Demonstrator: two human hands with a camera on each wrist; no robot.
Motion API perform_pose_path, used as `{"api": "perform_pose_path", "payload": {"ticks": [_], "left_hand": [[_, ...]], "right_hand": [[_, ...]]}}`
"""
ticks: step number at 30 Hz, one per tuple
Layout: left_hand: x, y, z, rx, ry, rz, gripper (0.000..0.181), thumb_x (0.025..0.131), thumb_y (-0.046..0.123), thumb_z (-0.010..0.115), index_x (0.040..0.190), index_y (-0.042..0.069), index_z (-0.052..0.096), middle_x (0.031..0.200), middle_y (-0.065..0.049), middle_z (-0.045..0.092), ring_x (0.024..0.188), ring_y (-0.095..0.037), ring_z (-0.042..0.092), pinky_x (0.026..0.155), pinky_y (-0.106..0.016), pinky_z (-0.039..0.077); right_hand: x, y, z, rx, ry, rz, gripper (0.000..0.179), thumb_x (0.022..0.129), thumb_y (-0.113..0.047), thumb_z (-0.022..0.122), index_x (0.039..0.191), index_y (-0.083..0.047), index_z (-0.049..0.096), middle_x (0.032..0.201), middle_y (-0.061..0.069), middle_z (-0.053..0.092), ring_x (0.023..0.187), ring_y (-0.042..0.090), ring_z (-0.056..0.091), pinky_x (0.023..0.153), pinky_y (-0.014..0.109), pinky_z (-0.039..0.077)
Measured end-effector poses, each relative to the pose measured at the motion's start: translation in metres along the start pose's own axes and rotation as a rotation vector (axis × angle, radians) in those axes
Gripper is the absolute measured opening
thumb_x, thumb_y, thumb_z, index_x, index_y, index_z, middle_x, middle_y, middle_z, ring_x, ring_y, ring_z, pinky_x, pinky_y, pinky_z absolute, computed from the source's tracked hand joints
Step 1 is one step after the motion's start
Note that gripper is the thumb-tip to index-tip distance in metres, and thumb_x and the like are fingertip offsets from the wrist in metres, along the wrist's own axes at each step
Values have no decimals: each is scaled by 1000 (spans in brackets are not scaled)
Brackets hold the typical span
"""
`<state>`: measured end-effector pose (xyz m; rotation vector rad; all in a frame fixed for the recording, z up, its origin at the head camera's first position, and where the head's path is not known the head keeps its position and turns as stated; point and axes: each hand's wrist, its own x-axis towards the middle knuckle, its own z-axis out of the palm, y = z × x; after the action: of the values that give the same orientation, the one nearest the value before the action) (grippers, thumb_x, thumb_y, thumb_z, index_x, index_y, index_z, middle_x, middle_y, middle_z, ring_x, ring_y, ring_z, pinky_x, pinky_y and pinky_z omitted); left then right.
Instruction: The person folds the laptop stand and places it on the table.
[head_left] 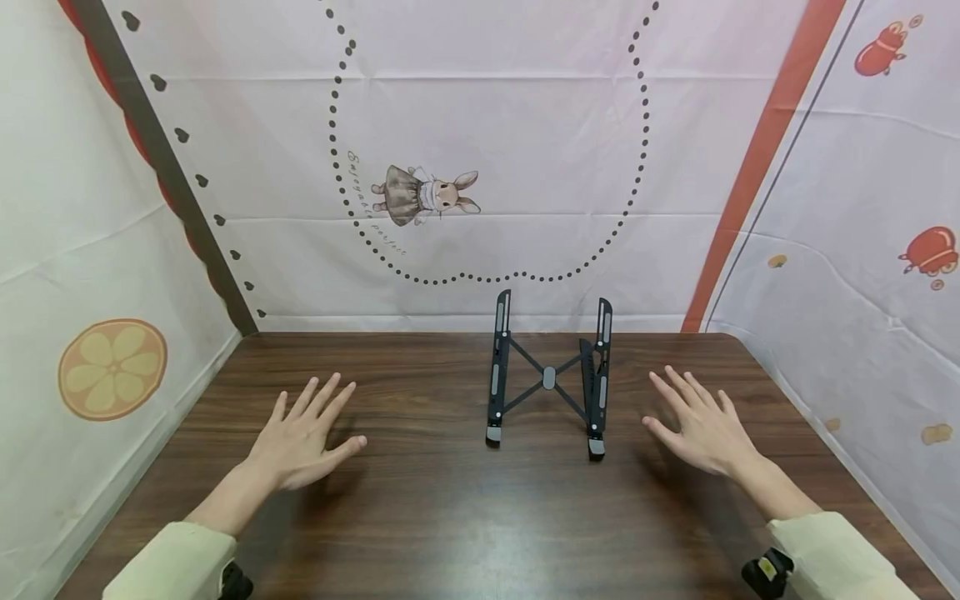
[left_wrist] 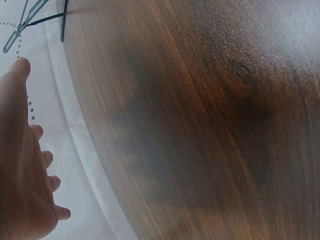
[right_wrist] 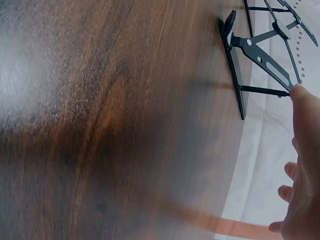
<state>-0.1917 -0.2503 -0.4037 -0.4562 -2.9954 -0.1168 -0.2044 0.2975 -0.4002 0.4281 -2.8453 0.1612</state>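
A black folding laptop stand (head_left: 549, 378) stands unfolded toward the back of the table, its two side arms joined by crossed bars with a grey oval hub. To its left, the left hand (head_left: 302, 439) is held over the tabletop with fingers spread, holding nothing. On the other side, the right hand (head_left: 701, 425) hovers with fingers extended, also holding nothing. In the right wrist view the stand (right_wrist: 260, 55) shows its raised, propped side; the thumb overlaps it only in line of sight. The left wrist view catches part of the stand (left_wrist: 20, 31) in its upper left corner.
The brown wood-grain table (head_left: 450, 517) reaches back to a white printed cloth (head_left: 495, 150) hung behind it. Similar cloth walls stand at the left (head_left: 45, 250) and right (head_left: 840, 250). Dark wrist devices show at both sleeves, including the right wrist device (head_left: 768, 573).
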Motion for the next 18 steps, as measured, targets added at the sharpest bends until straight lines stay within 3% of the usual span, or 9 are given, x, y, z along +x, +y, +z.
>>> {"api": "perform_pose_path", "payload": {"ticks": [18], "left_hand": [[11, 5, 11, -68, 98, 17, 78, 86, 65, 41, 146, 16, 27, 152, -11, 20, 136, -38, 21, 104, -61, 15]], "right_hand": [[9, -5, 6, 93, 3, 13, 60, 92, -37, 53, 142, -9, 34, 138, 23, 40, 118, 47, 41, 86, 67, 33]]}}
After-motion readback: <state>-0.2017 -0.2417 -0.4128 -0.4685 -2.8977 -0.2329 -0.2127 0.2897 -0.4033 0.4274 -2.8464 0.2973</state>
